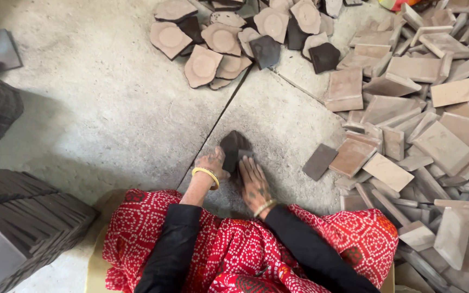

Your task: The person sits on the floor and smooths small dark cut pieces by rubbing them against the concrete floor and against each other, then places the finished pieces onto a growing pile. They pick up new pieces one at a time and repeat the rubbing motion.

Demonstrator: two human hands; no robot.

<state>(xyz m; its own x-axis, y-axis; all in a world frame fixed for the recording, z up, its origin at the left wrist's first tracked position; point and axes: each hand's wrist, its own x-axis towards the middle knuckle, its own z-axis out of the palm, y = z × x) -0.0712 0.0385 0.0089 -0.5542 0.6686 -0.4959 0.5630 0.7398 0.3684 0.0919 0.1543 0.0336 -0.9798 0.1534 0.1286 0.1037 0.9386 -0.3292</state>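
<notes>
While the person sits low on the grey concrete floor (109, 108), both hands are down on one small dark brown clay piece (233, 147) right in front of the knees. The left hand (213, 163) curls around the left edge of the piece and grips it. The right hand (253, 182) lies flat and open, with its fingers pressing on the lower part of the same piece. The two hands are almost touching each other. A yellow bangle (206, 176) sits on the left wrist, and thin gold bangles (265, 206) sit on the right wrist. The sleeves are black, and a red cloth with white dots (234, 244) covers the lap.

The dark piece lies on the floor next to a long crack (213, 130) that runs away from the person. Far in front is a heap of flat clay shapes with round marks pressed into them (218, 38); some are pale brown and some are dark. On the right side is a big messy pile of flat square brown tiles (435, 141). One dark square tile (319, 161) lies by itself between that pile and the hands. On the left stands a neat stack of thin dark slabs (23, 217).
</notes>
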